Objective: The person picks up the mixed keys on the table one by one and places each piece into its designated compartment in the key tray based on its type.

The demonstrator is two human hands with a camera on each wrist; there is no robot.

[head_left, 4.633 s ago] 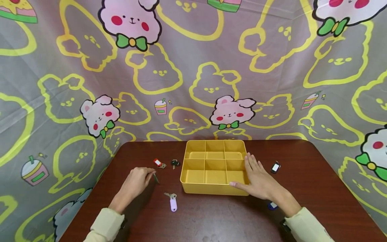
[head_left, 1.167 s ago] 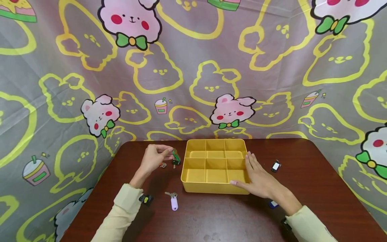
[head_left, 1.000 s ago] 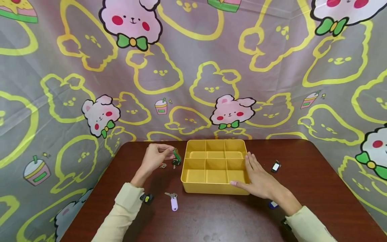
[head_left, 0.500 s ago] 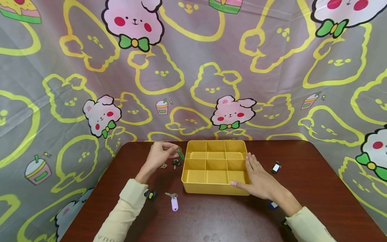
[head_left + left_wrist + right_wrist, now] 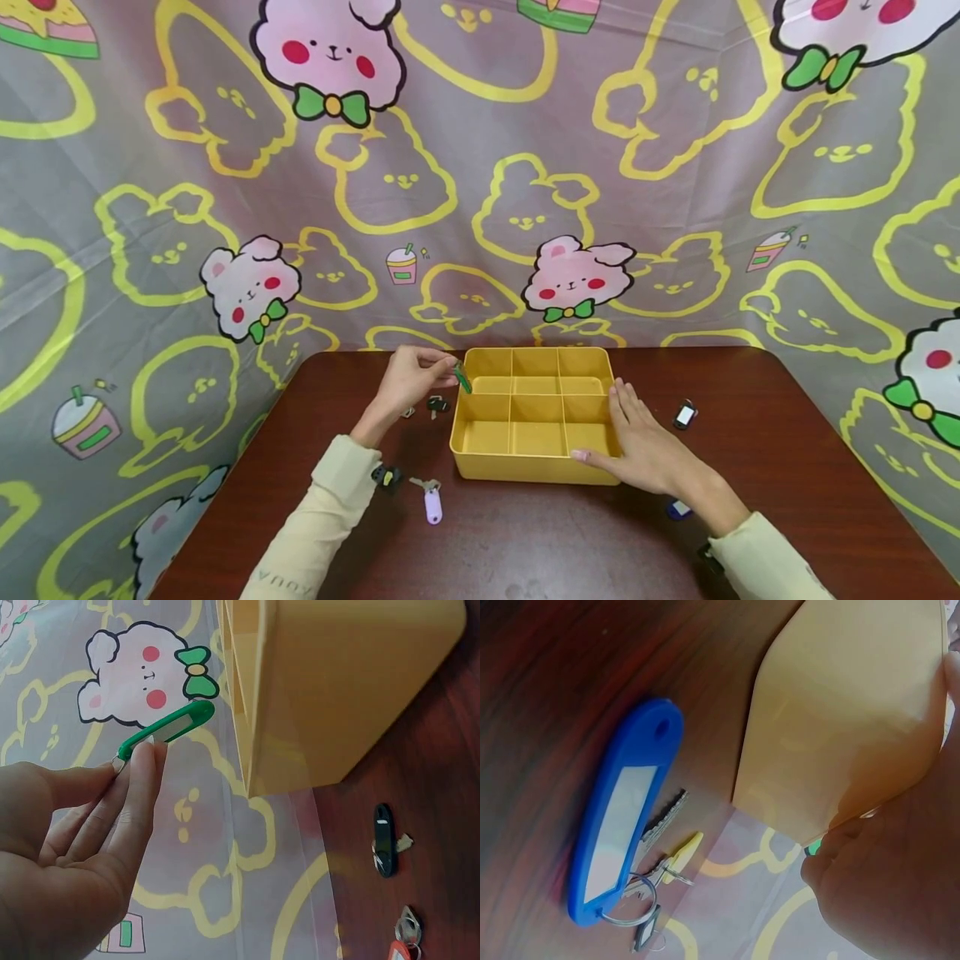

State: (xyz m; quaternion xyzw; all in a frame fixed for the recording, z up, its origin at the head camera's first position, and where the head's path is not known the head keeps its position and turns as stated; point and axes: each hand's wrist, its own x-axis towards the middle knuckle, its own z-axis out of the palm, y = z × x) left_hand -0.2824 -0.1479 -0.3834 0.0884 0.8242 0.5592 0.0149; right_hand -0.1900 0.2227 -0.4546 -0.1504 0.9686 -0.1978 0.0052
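My left hand [image 5: 411, 383] pinches a green key tag [image 5: 463, 380] between thumb and fingertips, at the left rim of the yellow six-compartment box [image 5: 532, 469]. In the left wrist view the tag [image 5: 171, 729] sticks out from the fingertips, a bit of ring showing; any key on it is hidden by the fingers. Over the far-left compartment's edge, the tag appears tilted. My right hand [image 5: 648, 446] rests with straight fingers along the box's right side, thumb over the front right corner. No object can be seen inside the compartments.
Left of the box lie a black key tag [image 5: 385, 840] with a key and a red key tag [image 5: 399, 950]. A lilac key tag [image 5: 432, 505] lies in front. To the right are a black-edged tag [image 5: 684, 414] and a blue key tag [image 5: 626, 810] with keys.
My left hand has picked up the green key tag from the table and carried it rightward and away from me to the box's left rim. My right hand has stayed on the box.
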